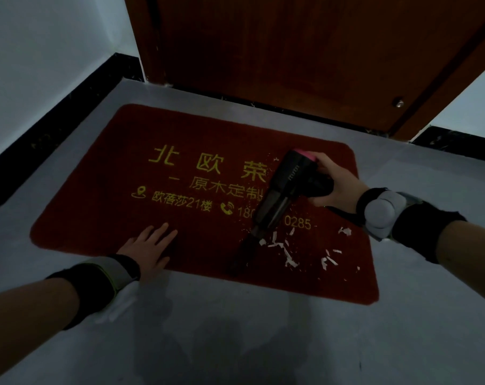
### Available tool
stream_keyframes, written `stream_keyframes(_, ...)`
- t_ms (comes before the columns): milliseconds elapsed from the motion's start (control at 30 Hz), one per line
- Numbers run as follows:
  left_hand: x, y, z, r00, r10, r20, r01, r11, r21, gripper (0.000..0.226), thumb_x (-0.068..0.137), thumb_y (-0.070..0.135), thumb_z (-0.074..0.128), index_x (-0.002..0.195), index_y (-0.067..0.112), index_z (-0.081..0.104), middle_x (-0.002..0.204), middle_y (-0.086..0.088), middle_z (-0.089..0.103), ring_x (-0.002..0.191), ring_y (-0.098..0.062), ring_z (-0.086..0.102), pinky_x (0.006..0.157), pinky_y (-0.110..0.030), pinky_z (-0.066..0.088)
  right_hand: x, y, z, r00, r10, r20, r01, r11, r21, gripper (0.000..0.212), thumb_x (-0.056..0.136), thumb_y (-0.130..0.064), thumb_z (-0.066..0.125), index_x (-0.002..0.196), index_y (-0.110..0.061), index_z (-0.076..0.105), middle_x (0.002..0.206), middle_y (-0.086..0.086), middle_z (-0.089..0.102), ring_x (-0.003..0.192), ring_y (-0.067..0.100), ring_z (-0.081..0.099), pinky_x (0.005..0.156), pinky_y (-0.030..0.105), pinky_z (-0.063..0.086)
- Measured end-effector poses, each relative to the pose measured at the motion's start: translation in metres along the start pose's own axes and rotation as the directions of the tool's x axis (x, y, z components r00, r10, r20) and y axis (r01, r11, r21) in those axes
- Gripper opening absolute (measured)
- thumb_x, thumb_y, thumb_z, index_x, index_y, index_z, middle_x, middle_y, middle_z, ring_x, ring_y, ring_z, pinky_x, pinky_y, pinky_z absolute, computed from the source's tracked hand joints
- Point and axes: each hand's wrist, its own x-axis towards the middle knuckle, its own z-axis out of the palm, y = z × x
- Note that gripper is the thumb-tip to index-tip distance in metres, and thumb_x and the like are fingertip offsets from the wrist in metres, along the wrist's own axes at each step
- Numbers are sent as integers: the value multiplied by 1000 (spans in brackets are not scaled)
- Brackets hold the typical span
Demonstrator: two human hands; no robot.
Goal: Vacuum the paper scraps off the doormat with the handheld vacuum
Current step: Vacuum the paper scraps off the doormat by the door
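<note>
A red doormat (102, 190) with yellow lettering lies on the grey floor before a door. Several white paper scraps (288, 252) are scattered over its near right part. My right hand (334, 182) grips the handle of a black handheld vacuum (280, 195) with a pink rear cap. The vacuum slants down toward me, and its narrow nozzle tip touches the mat just left of the scraps. My left hand (148, 247) rests flat on the mat's near left edge with its fingers spread.
A brown wooden door (291, 51) stands shut behind the mat, with a small metal stop (399, 103) low on it. White walls with a black skirting (55, 129) run along the left and far right. Grey floor (263, 329) surrounds the mat.
</note>
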Motion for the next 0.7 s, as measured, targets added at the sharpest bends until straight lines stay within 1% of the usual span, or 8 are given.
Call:
stream_keyframes(33,0,0,0,1000,1,3,-1,1000,-1,65,100,45,25,148,30,-16,156,3,-21,146,-25,-7,115,-45,18,1,1,0,1000,0,-12,0,1000,-5,85,75,-2,72,137,-38,27,104,1,63,94,13,62,73,18,52)
stream_keyframes(133,0,2,-1,1000,1,10,-1,1000,0,66,100,45,26,148,30,-17,156,3,-21,146,-25,-7,115,-45,17,2,4,-1,997,19,-81,-19,1000,2,84,75,-3,73,138,-35,27,104,5,63,93,22,64,80,36,55)
stream_keyframes(167,0,2,-1,1000,0,11,0,1000,1,66,100,45,26,148,29,-17,156,3,-22,146,-25,-7,115,-45,17,2,7,-2,992,30,-121,-31,1000,-2,84,75,-3,72,139,-34,27,106,4,62,94,23,63,82,39,54)
stream_keyframes(367,2,0,2,1000,3,6,-3,1000,8,67,100,45,26,148,29,-18,156,2,-22,146,-26,-7,116,-44,18,6,16,-7,905,126,-406,-130,991,18,85,78,-4,70,145,-26,22,119,3,55,103,17,53,80,32,44)
stream_keyframes(433,1,0,1,1000,2,4,-2,1000,16,67,100,45,25,147,29,-18,156,2,-22,146,-26,-7,116,-43,18,8,19,-6,871,156,-465,-158,987,35,85,78,-5,71,145,-25,23,124,8,56,107,22,56,80,33,44)
stream_keyframes(533,0,2,0,1000,5,11,-5,1000,15,66,100,45,25,147,28,-18,156,2,-22,146,-25,-8,116,-43,17,8,24,-7,863,185,-470,-177,982,62,85,77,-5,71,144,-25,23,124,9,57,110,27,57,80,36,47)
stream_keyframes(633,0,2,0,1000,5,9,-6,1000,11,66,100,44,25,148,29,-18,156,2,-22,146,-25,-8,117,-43,17,5,25,-13,888,176,-424,-173,984,46,87,77,-5,72,145,-26,22,121,9,57,106,25,57,79,37,47)
stream_keyframes(700,1,1,1,1000,5,9,-5,1000,8,66,100,44,26,147,29,-18,156,2,-22,146,-25,-8,116,-44,17,2,23,-19,918,169,-359,-180,984,2,87,77,-5,72,146,-25,23,123,8,55,109,24,53,85,35,43)
